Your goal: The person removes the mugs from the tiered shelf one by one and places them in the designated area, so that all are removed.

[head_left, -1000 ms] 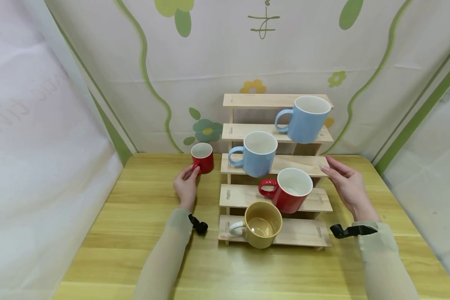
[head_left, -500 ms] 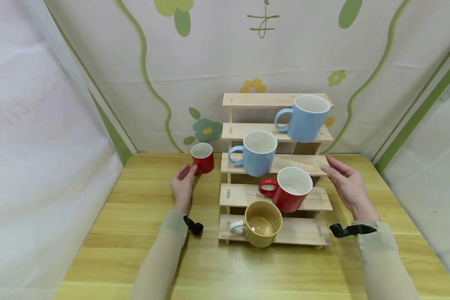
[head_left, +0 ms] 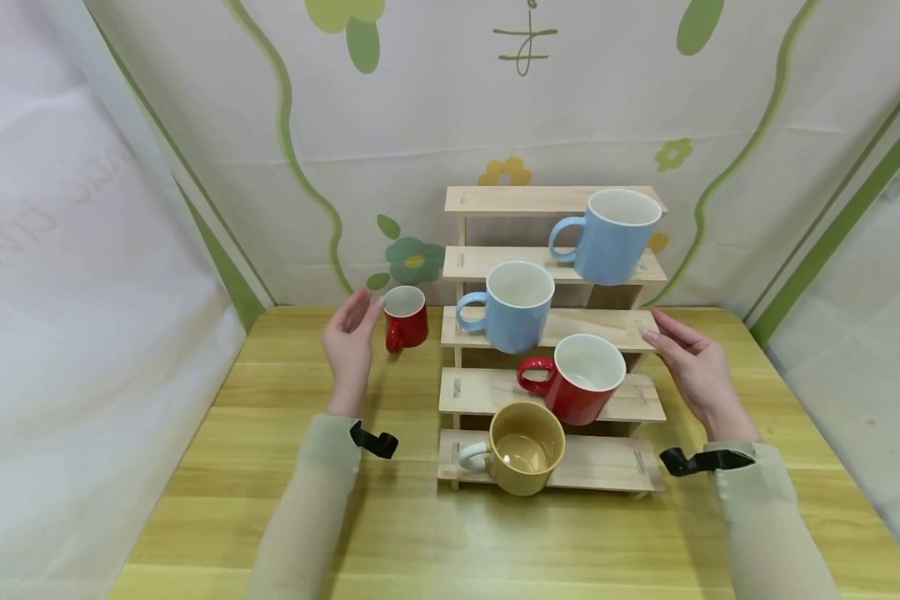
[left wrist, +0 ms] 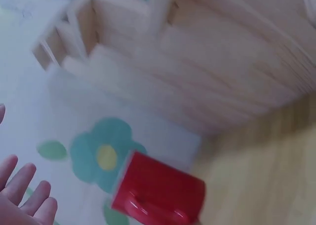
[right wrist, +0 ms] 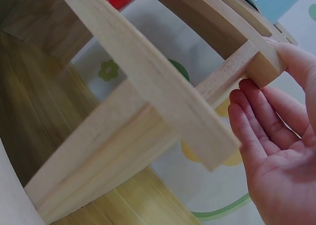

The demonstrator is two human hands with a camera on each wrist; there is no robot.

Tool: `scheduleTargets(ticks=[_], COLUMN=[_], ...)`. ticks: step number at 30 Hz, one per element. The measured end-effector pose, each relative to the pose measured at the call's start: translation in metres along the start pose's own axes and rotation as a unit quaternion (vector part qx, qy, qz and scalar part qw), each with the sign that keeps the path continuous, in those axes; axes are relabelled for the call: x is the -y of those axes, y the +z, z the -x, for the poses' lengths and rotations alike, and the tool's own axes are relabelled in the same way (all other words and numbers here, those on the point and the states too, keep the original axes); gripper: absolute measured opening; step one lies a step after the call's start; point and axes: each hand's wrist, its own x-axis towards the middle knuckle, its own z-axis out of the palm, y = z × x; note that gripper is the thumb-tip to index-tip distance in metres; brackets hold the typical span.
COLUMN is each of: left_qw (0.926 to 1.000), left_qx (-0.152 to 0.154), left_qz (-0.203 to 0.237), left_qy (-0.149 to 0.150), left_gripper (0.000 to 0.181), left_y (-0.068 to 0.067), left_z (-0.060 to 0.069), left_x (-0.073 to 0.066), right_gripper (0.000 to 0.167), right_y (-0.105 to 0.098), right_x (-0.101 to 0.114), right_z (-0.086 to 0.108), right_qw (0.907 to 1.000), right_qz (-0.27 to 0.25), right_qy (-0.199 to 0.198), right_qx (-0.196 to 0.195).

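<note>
A small red mug [head_left: 412, 318] stands upright on the table left of the stepped wooden shelf [head_left: 596, 325], its handle facing the front left. My left hand [head_left: 347, 350] is raised just left of the mug's rim, fingers loosely bent and holding nothing. In the left wrist view there is a gap between that hand [left wrist: 24, 200] and the red mug [left wrist: 160, 190]. On the other side my right hand [head_left: 693, 371] pinches the right end of the middle board between thumb and fingers. The right wrist view has the thumb over the board's end and fingers below it.
On the shelf sit two light blue mugs, one upper right [head_left: 617, 242] and one mid left [head_left: 516, 312]. Lower down are a larger red mug [head_left: 577, 396] and a yellow mug [head_left: 521, 458] with a white handle. A patterned cloth [head_left: 420, 108] hangs behind the table [head_left: 270, 492].
My left hand has let go of the small red mug's handle and moved back left and upward beside the rim. The mug stays in place. My right hand keeps its hold on the shelf.
</note>
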Motion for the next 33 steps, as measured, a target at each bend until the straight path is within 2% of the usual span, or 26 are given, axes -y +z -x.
scheduleTargets(ticks=[7, 18, 23, 28, 33], left_qw=[0.9975, 0.9886, 0.982, 0.9727, 0.9671], left_qx=[0.061, 0.13, 0.163, 0.196, 0.222], left_qz=[0.028, 0.033, 0.024, 0.036, 0.05], left_qy=[0.021, 0.068, 0.093, 0.119, 0.114], left_gripper=[0.048, 0.046, 0.044, 0.041, 0.04], left_y=[0.013, 0.037, 0.053, 0.073, 0.09], left_z=[0.009, 0.017, 0.018, 0.017, 0.017], left_x=[-0.03, -0.059, -0.075, -0.086, -0.092], right_gripper=[0.04, 0.041, 0.04, 0.042, 0.041], right_y=[0.0, -0.001, -0.001, -0.002, -0.002], right_x=[-0.001, 0.001, 0.002, 0.001, -0.001], right_z=[0.001, 0.001, 0.001, 0.0, 0.0], right_qw=[0.9999, 0.9998, 0.9995, 0.9995, 0.9998], right_qz=[0.006, 0.014, 0.028, 0.025, 0.008], right_qy=[0.004, 0.007, 0.013, 0.015, 0.015], right_qx=[-0.008, -0.008, -0.011, -0.012, -0.01])
